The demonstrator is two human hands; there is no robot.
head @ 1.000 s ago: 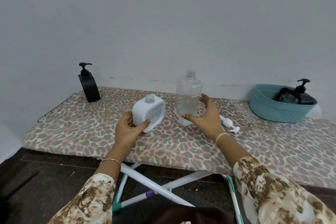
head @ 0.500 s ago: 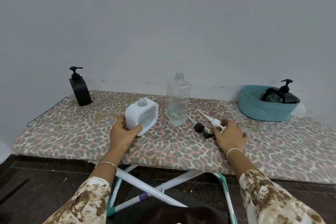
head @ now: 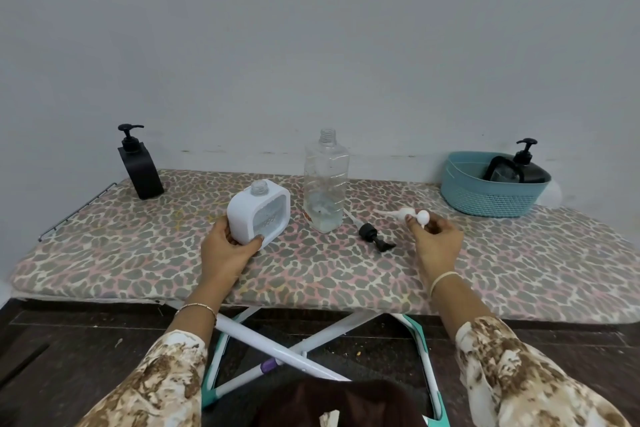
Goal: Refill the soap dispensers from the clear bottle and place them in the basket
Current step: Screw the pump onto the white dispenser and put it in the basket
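Refitting the pump: judged to be the step in hand, since the white dispenser (head: 258, 215) has an open neck and its white pump (head: 412, 215) is off it.
Left hand (head: 228, 250): fingers curled round the dispenser's lower corner, thumb on its front face, steadying it on the ironing board (head: 519, 253).
Right hand (head: 436, 239): fingertips pinch the white pump just above the board, well apart from the dispenser.
Clear bottle (head: 325, 180): upright and uncapped, between the two hands and further back; a little liquid remains at the bottom.
Black pump (head: 372, 236): lying loose on the board, just beside the bottle.
Basket (head: 491, 191): far right end of the board, one black dispenser (head: 519, 170) inside.
Second black dispenser (head: 140, 166): far left, pump fitted.
Method: hold the white body level; lead the tube end into the neck first, lower it straight, then turn the collar until seated.
Caution: carry the pump in front of the bottle, which would likely tip easily.
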